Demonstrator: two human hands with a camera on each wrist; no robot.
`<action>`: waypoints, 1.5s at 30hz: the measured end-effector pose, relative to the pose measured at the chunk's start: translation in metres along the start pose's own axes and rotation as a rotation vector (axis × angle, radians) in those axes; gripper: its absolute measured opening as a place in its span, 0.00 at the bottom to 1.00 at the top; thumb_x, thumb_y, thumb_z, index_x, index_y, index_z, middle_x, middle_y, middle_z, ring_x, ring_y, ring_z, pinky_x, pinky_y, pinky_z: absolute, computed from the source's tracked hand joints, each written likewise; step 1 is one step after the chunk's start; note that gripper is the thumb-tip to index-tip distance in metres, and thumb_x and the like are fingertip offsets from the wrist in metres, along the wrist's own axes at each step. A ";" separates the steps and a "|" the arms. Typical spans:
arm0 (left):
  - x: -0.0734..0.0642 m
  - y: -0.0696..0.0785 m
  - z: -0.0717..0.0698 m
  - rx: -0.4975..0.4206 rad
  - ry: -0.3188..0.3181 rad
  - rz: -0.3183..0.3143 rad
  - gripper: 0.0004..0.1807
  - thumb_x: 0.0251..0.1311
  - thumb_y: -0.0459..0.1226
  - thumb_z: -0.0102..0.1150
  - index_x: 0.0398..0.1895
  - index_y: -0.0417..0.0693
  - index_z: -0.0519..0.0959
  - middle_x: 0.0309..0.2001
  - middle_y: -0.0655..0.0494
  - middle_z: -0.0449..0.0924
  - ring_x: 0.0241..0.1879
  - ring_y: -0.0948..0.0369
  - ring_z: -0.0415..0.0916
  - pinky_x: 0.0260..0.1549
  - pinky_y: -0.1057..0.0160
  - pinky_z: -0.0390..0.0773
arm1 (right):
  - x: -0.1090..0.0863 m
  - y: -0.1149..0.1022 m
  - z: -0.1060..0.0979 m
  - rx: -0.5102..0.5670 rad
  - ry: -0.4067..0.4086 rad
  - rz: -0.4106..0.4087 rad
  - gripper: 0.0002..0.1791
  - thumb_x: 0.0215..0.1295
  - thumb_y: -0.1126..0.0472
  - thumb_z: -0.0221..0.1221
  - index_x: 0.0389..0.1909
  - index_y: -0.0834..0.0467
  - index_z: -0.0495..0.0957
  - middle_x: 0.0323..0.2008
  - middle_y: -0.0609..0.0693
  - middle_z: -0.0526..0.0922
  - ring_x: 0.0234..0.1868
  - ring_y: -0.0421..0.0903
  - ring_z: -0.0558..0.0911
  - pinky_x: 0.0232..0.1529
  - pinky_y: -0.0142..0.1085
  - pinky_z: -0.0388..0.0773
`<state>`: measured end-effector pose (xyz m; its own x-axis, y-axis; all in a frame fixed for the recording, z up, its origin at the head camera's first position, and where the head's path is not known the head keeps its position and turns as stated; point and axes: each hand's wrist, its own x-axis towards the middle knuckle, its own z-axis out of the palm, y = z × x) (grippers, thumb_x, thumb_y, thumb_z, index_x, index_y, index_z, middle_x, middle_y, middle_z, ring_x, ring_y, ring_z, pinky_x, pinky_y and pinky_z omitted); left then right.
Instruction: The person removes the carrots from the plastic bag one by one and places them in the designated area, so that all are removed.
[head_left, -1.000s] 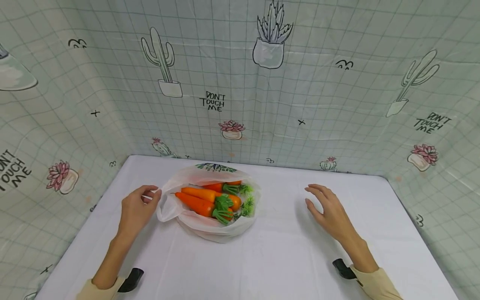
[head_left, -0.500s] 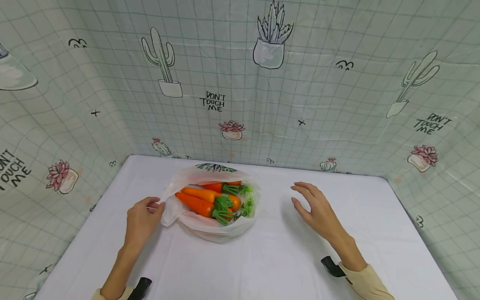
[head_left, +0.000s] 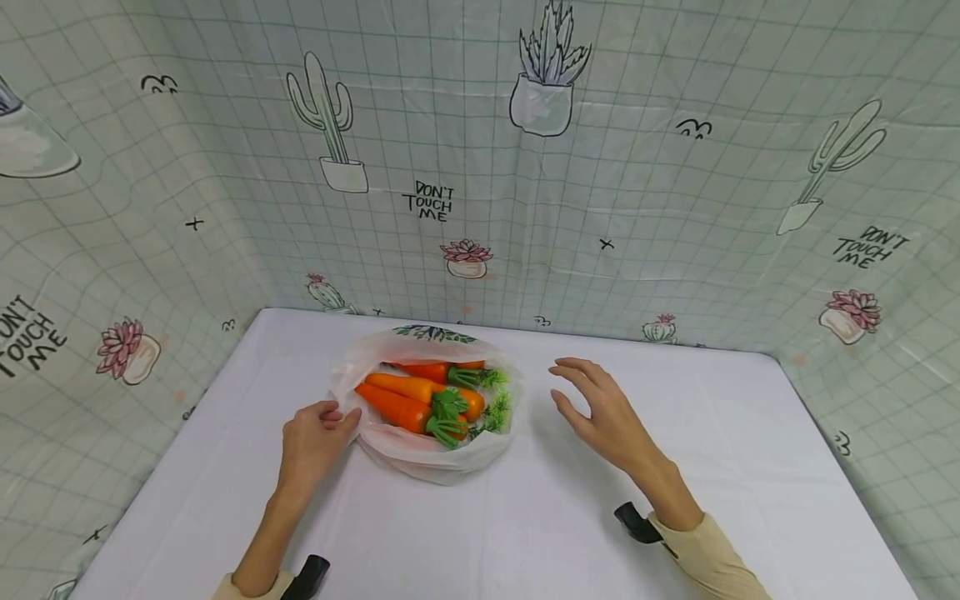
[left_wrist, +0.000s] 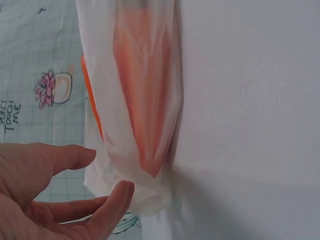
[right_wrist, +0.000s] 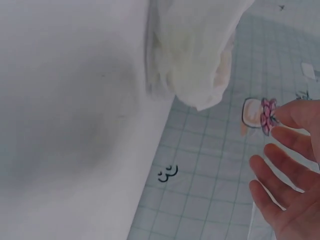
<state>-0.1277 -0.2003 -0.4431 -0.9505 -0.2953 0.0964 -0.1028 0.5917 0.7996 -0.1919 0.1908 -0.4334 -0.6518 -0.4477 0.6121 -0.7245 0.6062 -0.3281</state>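
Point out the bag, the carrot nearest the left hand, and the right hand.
Bag [head_left: 450,467]: head view, near-side wall.
Carrot [head_left: 394,407]: head view, middle of orange body.
Right hand [head_left: 609,421]: head view, back of hand.

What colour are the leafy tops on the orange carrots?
Green leafy tops on orange tapered carrots, clearest in the head view.

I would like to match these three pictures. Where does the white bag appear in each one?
Head: the white bag is just left of centre, below the middle.
Left wrist: the white bag runs down from the top edge, mostly left of centre.
Right wrist: the white bag is at the top, mostly right of centre.
Shared landmark: the gridded backdrop, seen in all three.
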 end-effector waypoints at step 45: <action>0.013 -0.008 0.007 -0.046 -0.093 -0.140 0.21 0.60 0.32 0.61 0.53 0.25 0.78 0.45 0.33 0.84 0.46 0.41 0.84 0.46 0.52 0.83 | 0.069 -0.068 0.064 0.221 -0.210 -0.012 0.20 0.69 0.63 0.66 0.60 0.62 0.78 0.57 0.55 0.82 0.56 0.52 0.82 0.59 0.46 0.80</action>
<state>-0.1411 -0.2034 -0.4528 -0.9511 -0.3004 -0.0717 -0.2249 0.5143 0.8276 -0.2021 0.0771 -0.4148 -0.6581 -0.5942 0.4625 -0.7488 0.4522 -0.4845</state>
